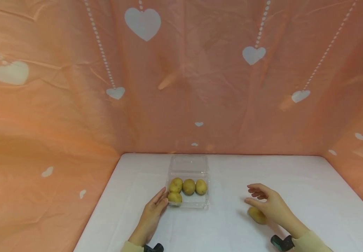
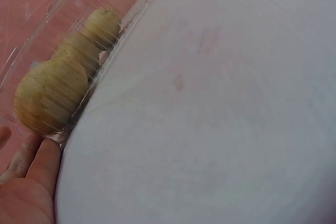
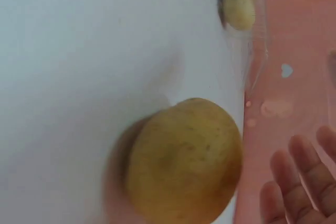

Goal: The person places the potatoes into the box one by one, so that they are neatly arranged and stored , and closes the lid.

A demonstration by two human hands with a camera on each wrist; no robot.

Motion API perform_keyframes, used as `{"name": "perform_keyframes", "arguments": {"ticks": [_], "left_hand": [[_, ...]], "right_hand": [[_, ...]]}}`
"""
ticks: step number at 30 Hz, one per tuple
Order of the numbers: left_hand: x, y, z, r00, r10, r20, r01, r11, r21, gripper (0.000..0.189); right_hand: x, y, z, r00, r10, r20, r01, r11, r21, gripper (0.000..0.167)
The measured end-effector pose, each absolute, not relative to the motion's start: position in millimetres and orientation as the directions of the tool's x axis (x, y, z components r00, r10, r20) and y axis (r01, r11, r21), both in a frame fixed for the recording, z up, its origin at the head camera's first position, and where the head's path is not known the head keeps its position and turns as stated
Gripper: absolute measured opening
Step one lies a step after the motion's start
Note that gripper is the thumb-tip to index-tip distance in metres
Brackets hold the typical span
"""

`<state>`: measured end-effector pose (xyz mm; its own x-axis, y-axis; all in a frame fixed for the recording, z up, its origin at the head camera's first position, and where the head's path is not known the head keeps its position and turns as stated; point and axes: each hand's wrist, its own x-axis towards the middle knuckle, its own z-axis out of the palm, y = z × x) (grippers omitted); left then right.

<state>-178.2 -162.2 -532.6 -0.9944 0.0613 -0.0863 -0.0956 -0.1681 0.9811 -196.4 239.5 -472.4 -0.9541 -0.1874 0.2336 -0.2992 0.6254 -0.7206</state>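
Observation:
A clear plastic clamshell box (image 1: 207,201) lies with its lid raised at the back. Inside it, three potatoes (image 1: 189,187) form the rear row and another potato (image 1: 175,198) sits at the front left. My left hand (image 1: 151,213) rests beside the box's left wall, fingertips right at its front-left corner; the left wrist view shows fingers (image 2: 44,163) close to the ribbed side. To the right, a single potato (image 1: 257,215) lies on the table, partly hidden under my right hand (image 1: 271,204). That hand hovers with loosely bent fingers (image 3: 302,182), apart from the potato.
A white-covered table (image 1: 219,231) carries everything. Behind and at both sides hangs an orange-pink cloth (image 1: 184,105) printed with white hearts. The box lid (image 1: 189,163) leans toward the back edge. Dark wrist-camera mounts (image 1: 282,243) sit at the cuffs.

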Motion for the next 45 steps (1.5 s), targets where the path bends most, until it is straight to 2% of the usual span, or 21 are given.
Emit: {"name": "perform_keyframes", "arguments": {"ticks": [5,13,18,27,33,39,45], "left_hand": [[-179,-163,-533,-0.994,0.071,-0.083,-0.095,-0.179,0.979,0.061],[-181,-164,-535,-0.994,0.065,-0.090,-0.099,-0.165,0.981,0.062],[-180,-164,-535,-0.994,0.067,-0.082,-0.091,-0.158,0.983,0.062],[-179,-162,-532,-0.993,0.077,-0.089,-0.101,-0.177,0.979,0.062],[-179,-161,-531,-0.993,0.074,-0.091,-0.103,-0.175,0.979,0.062],[-179,-161,-531,-0.993,0.070,-0.094,-0.105,-0.176,0.979,0.063],[-179,-161,-530,-0.994,0.065,-0.092,-0.102,-0.172,0.980,0.063]], "right_hand": [[-191,253,-477,-0.976,-0.151,0.160,-0.219,0.584,-0.782,0.047],[-187,268,-484,-0.989,-0.131,0.061,-0.125,0.565,-0.816,0.054],[-185,271,-487,-0.993,-0.119,-0.012,-0.060,0.578,-0.814,0.059],[-179,273,-493,-0.982,-0.101,-0.161,0.087,0.513,-0.854,0.067],[-180,279,-501,-0.963,-0.184,-0.198,0.089,0.474,-0.876,0.064],[-182,285,-508,-0.951,-0.260,-0.169,0.030,0.466,-0.884,0.059],[-181,285,-508,-0.948,-0.271,-0.167,0.023,0.464,-0.885,0.053]]}}
